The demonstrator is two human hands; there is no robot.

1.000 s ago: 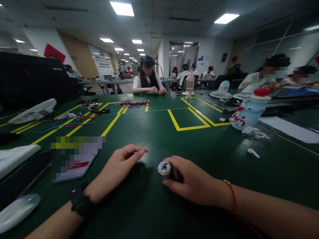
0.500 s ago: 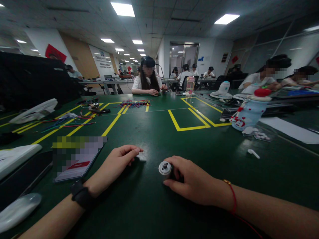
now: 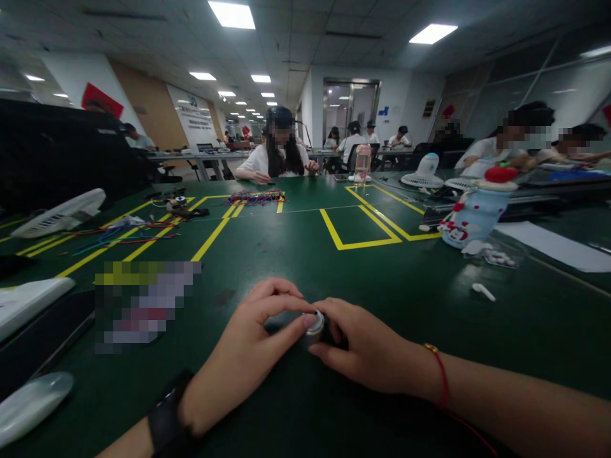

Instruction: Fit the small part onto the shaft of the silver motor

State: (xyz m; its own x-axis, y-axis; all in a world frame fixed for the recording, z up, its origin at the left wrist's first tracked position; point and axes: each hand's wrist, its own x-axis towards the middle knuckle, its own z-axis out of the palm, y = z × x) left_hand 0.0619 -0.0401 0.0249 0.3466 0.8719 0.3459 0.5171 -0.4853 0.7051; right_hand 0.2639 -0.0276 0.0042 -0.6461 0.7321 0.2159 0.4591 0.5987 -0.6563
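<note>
On the green table stands a small silver cylindrical motor (image 3: 314, 335), its round end facing up. My right hand (image 3: 365, 343) is closed around its side, thumb in front and fingers behind. My left hand (image 3: 260, 346) has come over from the left, thumb and index finger pinched together at the top of the motor. Whatever those fingertips hold is too small and covered to make out. The fingertips hide much of the motor's end face.
To the left are a blurred-out flat phone-like item (image 3: 147, 305), a white mouse (image 3: 35, 407) and wires (image 3: 128, 235). A bundle of wires (image 3: 258, 198) lies ahead. On the right are a white earbud (image 3: 484, 292) and a blue bottle (image 3: 475, 216). A person (image 3: 281, 149) sits opposite.
My left hand has moved right and forward onto the motor's top, which was uncovered before. My right hand keeps its grip. The person opposite has moved their hands apart.
</note>
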